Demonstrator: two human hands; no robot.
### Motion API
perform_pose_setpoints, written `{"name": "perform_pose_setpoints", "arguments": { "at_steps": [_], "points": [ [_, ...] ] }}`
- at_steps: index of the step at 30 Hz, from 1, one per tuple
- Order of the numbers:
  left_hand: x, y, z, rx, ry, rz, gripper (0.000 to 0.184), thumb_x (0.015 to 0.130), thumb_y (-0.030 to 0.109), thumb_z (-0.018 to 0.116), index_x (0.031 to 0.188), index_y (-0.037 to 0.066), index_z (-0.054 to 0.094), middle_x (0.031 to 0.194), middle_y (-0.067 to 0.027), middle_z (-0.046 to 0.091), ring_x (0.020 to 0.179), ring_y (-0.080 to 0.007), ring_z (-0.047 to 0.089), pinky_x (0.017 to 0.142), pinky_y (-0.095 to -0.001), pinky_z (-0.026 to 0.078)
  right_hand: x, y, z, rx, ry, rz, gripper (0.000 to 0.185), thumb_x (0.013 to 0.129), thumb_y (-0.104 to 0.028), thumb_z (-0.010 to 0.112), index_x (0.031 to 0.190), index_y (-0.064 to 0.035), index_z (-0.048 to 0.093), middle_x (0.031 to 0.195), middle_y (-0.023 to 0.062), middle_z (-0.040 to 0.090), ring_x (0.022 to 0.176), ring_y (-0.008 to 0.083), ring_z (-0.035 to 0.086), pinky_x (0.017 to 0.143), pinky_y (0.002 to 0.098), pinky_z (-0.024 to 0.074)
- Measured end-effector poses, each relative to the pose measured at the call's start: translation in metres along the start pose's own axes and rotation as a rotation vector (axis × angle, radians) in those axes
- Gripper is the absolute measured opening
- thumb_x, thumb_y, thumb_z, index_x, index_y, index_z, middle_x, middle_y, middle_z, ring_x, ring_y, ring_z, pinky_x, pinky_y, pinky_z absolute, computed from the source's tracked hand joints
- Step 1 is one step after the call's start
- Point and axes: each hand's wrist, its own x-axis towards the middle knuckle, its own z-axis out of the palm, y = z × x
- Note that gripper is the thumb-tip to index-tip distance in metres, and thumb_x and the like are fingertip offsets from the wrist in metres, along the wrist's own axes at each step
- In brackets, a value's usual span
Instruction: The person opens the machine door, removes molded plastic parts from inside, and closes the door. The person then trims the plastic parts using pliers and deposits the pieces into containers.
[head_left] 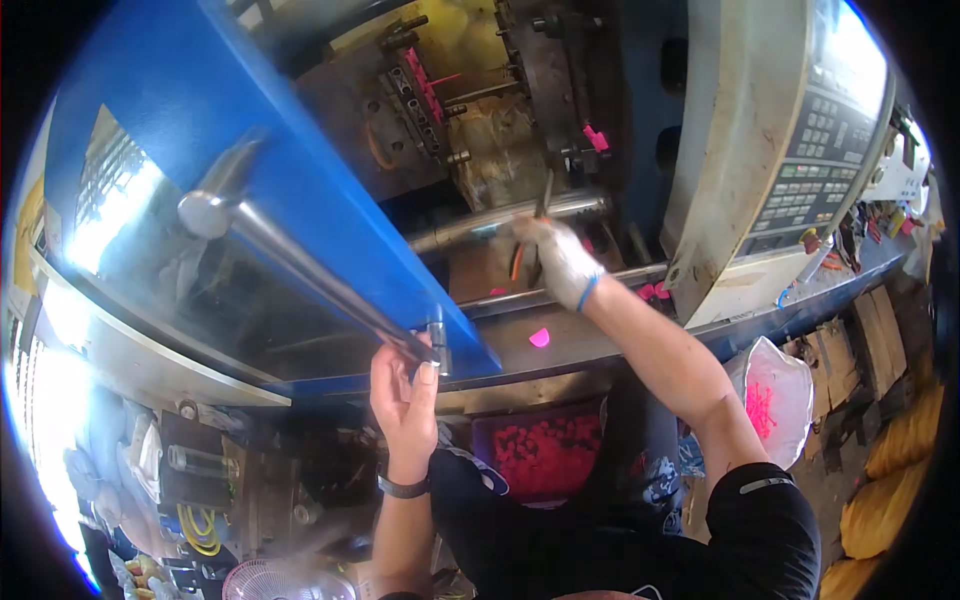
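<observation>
My bare left hand (405, 398), with a dark band at the wrist, is closed round the lower end of a shiny metal door handle (320, 285). That handle is fixed to a blue machine door (300, 150). My right hand (562, 262) wears a white glove and is closed on pliers (517, 262) with orange on the grip; their dark tip points up towards the machine's inside. Motion blurs the hand and pliers a little. Behind them lies a thick metal bar (580, 205). A pink piece (540, 338) rests on the ledge below my right hand.
Inside the machine, pink parts (425, 88) sit in the left mould half, and another pink piece (596, 138) is at the right half. A control panel (810, 160) stands at right. Below are a bin of red-pink pieces (545, 455) and a white sack (785, 395).
</observation>
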Motion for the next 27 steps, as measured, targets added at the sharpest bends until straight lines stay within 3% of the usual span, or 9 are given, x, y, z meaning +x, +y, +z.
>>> {"name": "perform_pose_setpoints", "arguments": {
  "at_steps": [3,5,6,10,13,14,16,23,27],
  "points": [
    [0.01,-0.003,0.001,0.067,0.034,0.003,0.031,0.103,0.01,0.06,0.131,-0.001,0.054,0.119,-0.0083,0.063,0.103,-0.0139,0.058,0.094,-0.0306,0.046,0.076,-0.015,-0.005,-0.218,-0.066,-0.127,0.015,0.096,-0.016,0.06,0.105,-0.0048,0.065,0.086,0.01,0.069,0.073,0.0227,0.064,0.064,0.0355,0.0509],
    [0.013,-0.018,-0.002,0.155,0.091,0.056,0.025,0.104,0.012,0.058,0.127,0.0,0.056,0.112,-0.0071,0.064,0.101,-0.0136,0.057,0.095,-0.0308,0.045,0.13,-0.026,-0.004,-0.392,0.067,-0.229,0.011,0.092,-0.014,0.062,0.097,-0.005,0.066,0.083,0.008,0.066,0.072,0.019,0.062,0.066,0.0339,0.0507],
    [0.012,-0.019,0.003,0.187,0.174,0.055,0.017,0.104,0.009,0.055,0.12,0.001,0.056,0.106,-0.0058,0.06,0.093,-0.0122,0.052,0.091,-0.0303,0.044,0.159,-0.03,-0.007,-0.511,0.134,-0.217,0.016,0.091,-0.015,0.061,0.099,-0.0032,0.068,0.088,0.0124,0.069,0.078,0.0229,0.066,0.071,0.0364,0.0528],
    [0.016,-0.055,-0.007,0.176,0.32,0.174,0.014,0.104,0.005,0.049,0.116,0.001,0.052,0.103,-0.0065,0.057,0.095,-0.0157,0.052,0.095,-0.0335,0.043,0.251,-0.053,-0.01,-1.16,0.343,-0.287,0.034,0.088,-0.019,0.056,0.106,0.002,0.074,0.113,0.0277,0.072,0.108,0.0371,0.071,0.092,0.0434,0.0549],
    [0.024,-0.068,-0.02,0.193,0.279,0.345,0.014,0.103,0.004,0.047,0.116,-0.001,0.052,0.102,-0.0071,0.057,0.094,-0.0171,0.052,0.098,-0.0379,0.043,0.323,-0.047,-0.018,-1.386,0.231,-0.181,0.042,0.086,-0.022,0.054,0.114,0.001,0.075,0.129,0.0306,0.065,0.124,0.0416,0.064,0.102,0.0449,0.0511],
    [0.026,-0.069,-0.013,0.183,0.395,0.332,0.014,0.103,0.009,0.051,0.112,0.0,0.052,0.096,-0.0061,0.054,0.089,-0.0177,0.05,0.1,-0.0416,0.043,0.338,-0.04,-0.017,-1.354,0.276,-0.151,0.043,0.087,-0.023,0.053,0.114,0.0023,0.074,0.128,0.0297,0.066,0.123,0.0414,0.064,0.102,0.0448,0.0512],
    [0.026,-0.075,-0.023,0.176,0.357,0.365,0.016,0.102,0.014,0.054,0.111,0.001,0.052,0.092,-0.0049,0.051,0.087,-0.0175,0.048,0.098,-0.0408,0.042,0.382,-0.025,-0.019,-1.704,0.139,-0.294,0.037,0.089,-0.018,0.055,0.112,0.0011,0.075,0.117,0.0281,0.07,0.113,0.0425,0.068,0.096,0.0465,0.0531],
    [0.027,-0.075,-0.029,0.202,0.418,0.327,0.022,0.102,0.022,0.057,0.11,0.003,0.051,0.09,-0.0039,0.045,0.087,-0.0178,0.044,0.093,-0.0409,0.039,0.487,0.003,-0.024,-1.559,0.188,-0.295,0.041,0.085,-0.025,0.054,0.107,0.0023,0.076,0.122,0.0312,0.067,0.121,0.0402,0.065,0.101,0.046,0.0522],
    [0.027,-0.076,-0.032,0.222,0.376,0.329,0.026,0.1,0.025,0.059,0.109,0.002,0.05,0.091,-0.0048,0.044,0.089,-0.0202,0.044,0.096,-0.0427,0.037,0.437,-0.03,0.004,-1.542,0.174,-0.441,0.039,0.083,-0.024,0.053,0.102,0.0037,0.075,0.115,0.0339,0.066,0.113,0.0435,0.067,0.098,0.0469,0.053]
  ]
}}
